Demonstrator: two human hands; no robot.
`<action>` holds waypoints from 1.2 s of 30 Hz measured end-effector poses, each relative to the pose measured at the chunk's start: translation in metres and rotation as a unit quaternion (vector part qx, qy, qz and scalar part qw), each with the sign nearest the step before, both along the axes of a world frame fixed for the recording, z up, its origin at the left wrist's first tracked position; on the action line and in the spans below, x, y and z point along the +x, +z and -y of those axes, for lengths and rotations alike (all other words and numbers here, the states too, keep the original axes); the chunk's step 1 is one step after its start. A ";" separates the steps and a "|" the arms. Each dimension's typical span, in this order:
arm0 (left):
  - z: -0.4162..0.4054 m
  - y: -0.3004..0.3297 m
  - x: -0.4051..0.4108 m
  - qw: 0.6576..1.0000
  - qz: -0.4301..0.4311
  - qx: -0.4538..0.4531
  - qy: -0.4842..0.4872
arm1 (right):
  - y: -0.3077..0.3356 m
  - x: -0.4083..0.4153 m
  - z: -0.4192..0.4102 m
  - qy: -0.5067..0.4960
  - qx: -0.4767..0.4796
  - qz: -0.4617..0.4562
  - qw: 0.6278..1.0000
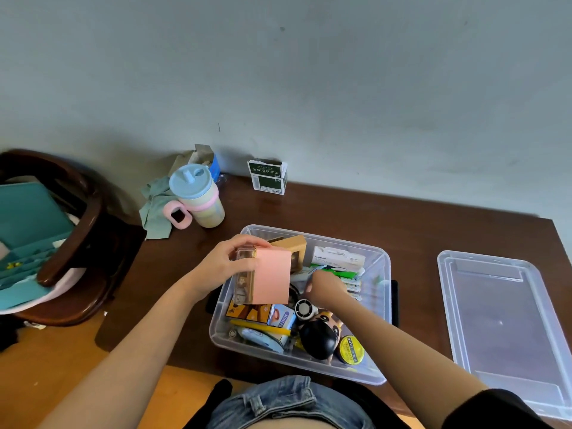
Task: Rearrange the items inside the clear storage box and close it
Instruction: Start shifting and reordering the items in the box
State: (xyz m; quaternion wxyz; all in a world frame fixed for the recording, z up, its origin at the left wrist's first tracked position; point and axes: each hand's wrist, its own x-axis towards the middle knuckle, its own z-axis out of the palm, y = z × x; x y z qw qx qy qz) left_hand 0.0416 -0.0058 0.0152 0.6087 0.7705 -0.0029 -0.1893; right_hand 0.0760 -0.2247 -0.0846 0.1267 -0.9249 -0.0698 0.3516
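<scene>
Now | left hand (227,264) clamps pink pad (272,277) upright over clear storage box (383,274) on table (411,224) | right hand (325,287) inside among items, grip unclear | pad light, stiff; hold edges | lid (507,323) flexes.

storage box (382,308): 1 | lid (507,329): 1 | cup (199,196): 1 | hands: 2

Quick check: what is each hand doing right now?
Left hand: closed on the pink box, above the storage box.
Right hand: inside the box; grip cannot be told.
</scene>
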 end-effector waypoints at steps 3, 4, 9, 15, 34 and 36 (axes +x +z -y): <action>0.001 -0.001 0.000 1.000 -0.006 -0.017 0.012 | -0.002 0.001 0.001 0.001 0.098 -0.015 0.995; 0.001 -0.002 0.000 1.000 -0.006 -0.021 0.018 | -0.003 0.000 0.001 0.015 0.116 -0.020 0.993; 0.002 -0.006 -0.003 0.998 -0.030 -0.027 0.042 | -0.002 0.006 -0.012 0.167 0.073 -0.043 0.982; 0.004 -0.006 -0.005 0.997 -0.047 -0.021 0.054 | 0.003 0.002 -0.038 0.307 -0.058 -0.004 0.950; 0.003 -0.004 -0.007 0.999 -0.044 -0.008 0.025 | 0.016 0.008 -0.029 0.225 0.002 -0.052 0.973; 0.002 -0.004 -0.006 0.999 -0.041 -0.009 0.024 | 0.021 0.010 -0.017 0.181 0.001 -0.035 0.983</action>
